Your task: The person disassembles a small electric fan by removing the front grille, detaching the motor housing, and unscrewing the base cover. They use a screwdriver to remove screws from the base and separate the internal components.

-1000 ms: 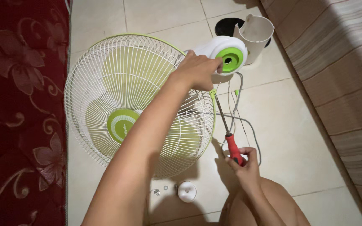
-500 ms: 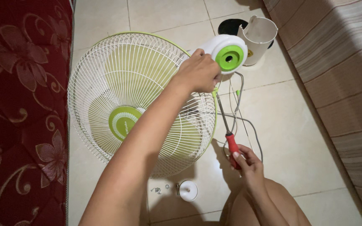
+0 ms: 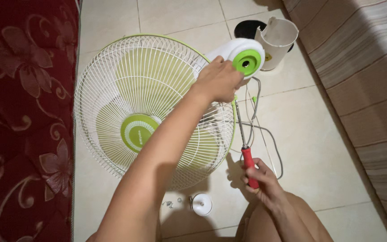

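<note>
A white wire-caged fan (image 3: 126, 89) with pale green blades and a green hub lies on the tiled floor. My left hand (image 3: 219, 80) grips its white motor housing (image 3: 243, 56) just behind the green round end. My right hand (image 3: 260, 179) holds a red-handled screwdriver (image 3: 249, 166); its long shaft runs up toward the underside of the housing, with the tip hidden near my left hand. Grey and white wires (image 3: 265, 134) trail from the housing across the floor beside the shaft.
A white round cap (image 3: 201, 204) and small screws (image 3: 169, 204) lie on the floor near my knee. A white cylindrical shell (image 3: 276, 42) stands on a black base at the back. A red floral mattress (image 3: 23, 112) lies left, striped fabric (image 3: 372, 80) right.
My right hand and the screwdriver have slid slightly down and right. My left hand stays clamped on the housing, which has turned a little.
</note>
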